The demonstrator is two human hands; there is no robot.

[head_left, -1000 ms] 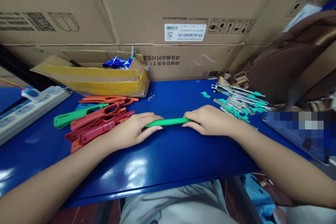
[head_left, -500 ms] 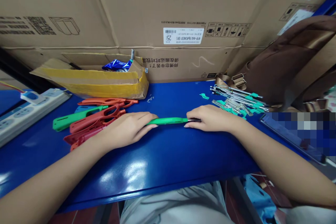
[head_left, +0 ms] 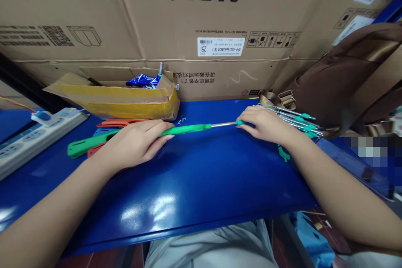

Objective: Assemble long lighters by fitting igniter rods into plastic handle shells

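My left hand [head_left: 138,140] is closed around a green long-necked lighter [head_left: 188,129], whose body points right. A thin metal rod [head_left: 223,124] runs from its tip to my right hand [head_left: 264,123]. There, thumb and fingers pinch a small green plastic piece [head_left: 240,122] at the rod's far end. Under and behind my left hand lie another green lighter body [head_left: 81,146] and red ones [head_left: 109,122], partly covered. Beyond my right hand is a pile of metal rods with green plastic parts [head_left: 303,123], partly hidden by the hand.
A yellow-taped cardboard box [head_left: 135,102] holding a blue wrapper stands at the back left. A white power strip [head_left: 34,134] lies at the left edge. Large cardboard [head_left: 157,21] forms the back. A brown bag [head_left: 339,79] and a tablet-like flat object [head_left: 339,159] are on the right.
My hands have moved apart, the left one leftward and the right one up and to the right. A length of metal rod now shows between the lighter and my right fingers.
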